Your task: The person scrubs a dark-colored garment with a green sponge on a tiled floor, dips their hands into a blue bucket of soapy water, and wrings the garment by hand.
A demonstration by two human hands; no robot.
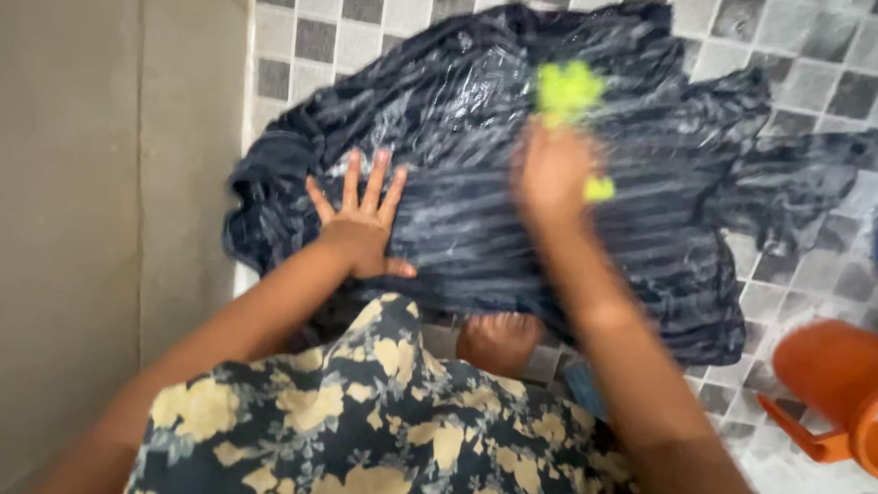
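- Your left hand lies flat, fingers spread wide, on the wet dark striped garment spread over the grey checkered tile floor.
- Your right hand, blurred, is clenched around a bright green brush on the cloth.
- An orange jug stands nearby.

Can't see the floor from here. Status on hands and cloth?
Left hand flat, fingers spread, on wet dark cloth. Right hand grips green brush, blurred. Orange jug off to the right, clear of cloth.
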